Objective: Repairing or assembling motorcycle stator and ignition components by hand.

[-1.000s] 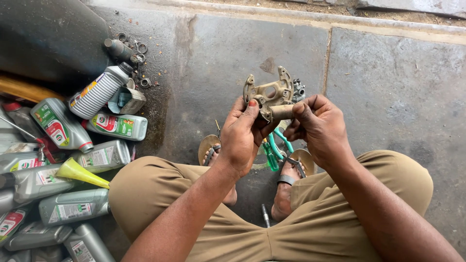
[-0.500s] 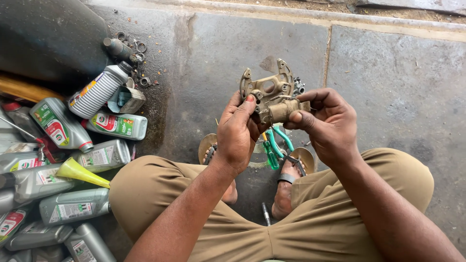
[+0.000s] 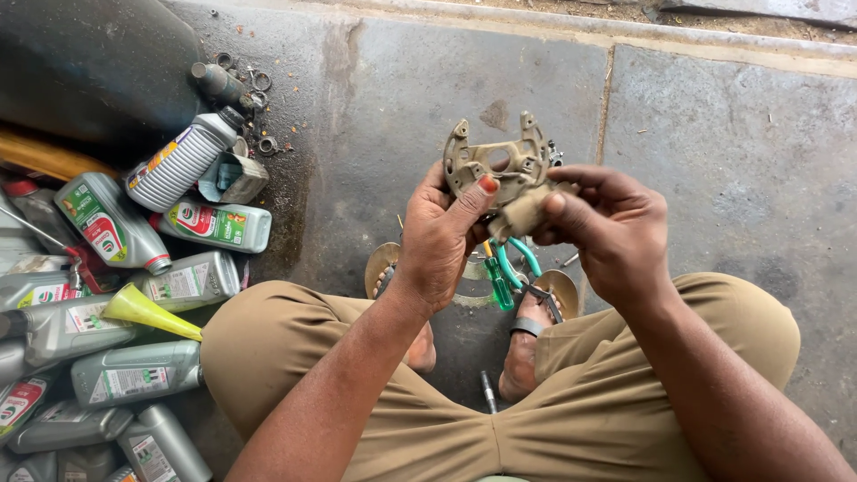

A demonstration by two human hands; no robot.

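I hold a grimy tan metal engine part (image 3: 496, 162), a flat plate with lugs and a round hole, in front of me above my feet. My left hand (image 3: 439, 234) grips its left side with the thumb pressed on the plate's face. My right hand (image 3: 605, 228) pinches a small block-shaped piece (image 3: 523, 212) at the part's lower right. Below the hands, green-handled pliers (image 3: 513, 263) and a green screwdriver (image 3: 498, 282) lie on the ground between my sandalled feet.
Several grey oil bottles (image 3: 210, 224) lie piled at the left with a yellow funnel (image 3: 143, 310) among them. Loose washers and rings (image 3: 259, 85) sit on the oil-stained concrete. A bolt (image 3: 488, 391) lies between my legs. A curb (image 3: 625, 40) runs along the top.
Both hands have lifted the part slightly and turned it, so the plate's face shows more fully. My left thumb now rests on the plate.
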